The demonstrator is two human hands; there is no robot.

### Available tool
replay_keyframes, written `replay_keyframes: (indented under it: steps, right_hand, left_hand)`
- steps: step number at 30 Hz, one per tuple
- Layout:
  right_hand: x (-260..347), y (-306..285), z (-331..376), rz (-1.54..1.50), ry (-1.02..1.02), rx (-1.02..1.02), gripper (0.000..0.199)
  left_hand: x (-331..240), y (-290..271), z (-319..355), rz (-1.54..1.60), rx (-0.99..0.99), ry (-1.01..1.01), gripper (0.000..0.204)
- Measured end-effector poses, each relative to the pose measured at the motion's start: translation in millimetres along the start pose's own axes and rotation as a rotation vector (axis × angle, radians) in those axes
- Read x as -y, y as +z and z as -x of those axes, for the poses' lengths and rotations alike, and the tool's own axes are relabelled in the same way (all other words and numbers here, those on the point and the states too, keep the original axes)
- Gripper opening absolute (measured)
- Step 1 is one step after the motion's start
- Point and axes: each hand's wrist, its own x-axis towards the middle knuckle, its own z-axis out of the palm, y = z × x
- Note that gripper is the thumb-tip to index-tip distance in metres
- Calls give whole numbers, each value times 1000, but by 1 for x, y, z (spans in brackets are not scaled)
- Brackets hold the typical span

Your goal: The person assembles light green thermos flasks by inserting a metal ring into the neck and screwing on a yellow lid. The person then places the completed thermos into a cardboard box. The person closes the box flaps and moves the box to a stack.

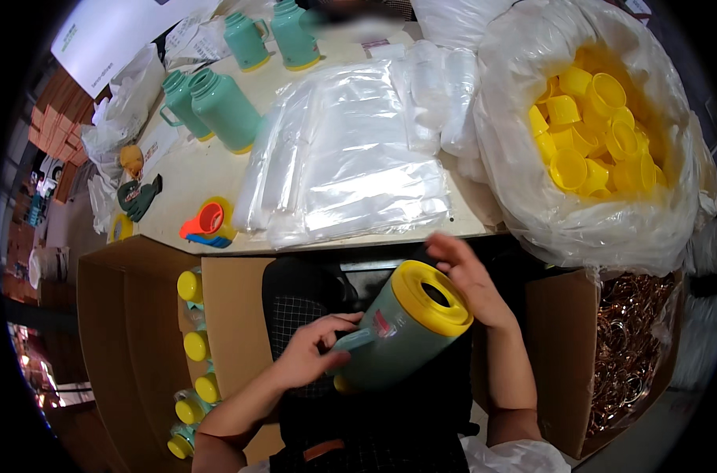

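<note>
"Status?"

"I have a green cylindrical flask (406,347) over the dark-clothed lap (445,402), tilted right and away from the body, its yellow ring-shaped collar (410,282) uppermost."

"Fingers?"

"On my left hand (315,347), thumb and fingers curve around the flask's green bar-like handle (354,340); I can't tell how firmly they press. My right hand (470,282) is just beside the collar, fingers extended and a little blurred, pinching nothing I can see. Whether its palm touches is hidden."

"What worries you?"

"That tilt. If the left hand's hold is loose, a bump from the right could roll the flask sideways. Right of it stands an open brown cardboard box (560,347) of tangled coppery loops (623,355), and a falling flask could get scratched there. I can't tell whether the collar is fastened, either; if not, a knock could pop it off."

"Beyond the flask?"

"Flat, shiny, clear plastic bags (351,158) on a pale table (193,189). They look slippery: something set on them carelessly might slide."
</note>
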Motion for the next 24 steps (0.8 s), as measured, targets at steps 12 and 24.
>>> replay_keyframes:
  steps: [12, 24]
  right_hand:
    - [4, -9, -11, 210, 92, 222, 34]
    - [-34, 4, -75, 247, 72, -297, 14]
  left_hand:
    - [28, -6, -289, -929, -416, 179, 16]
    - [-20, 18, -213, 42, -259, 6, 30]
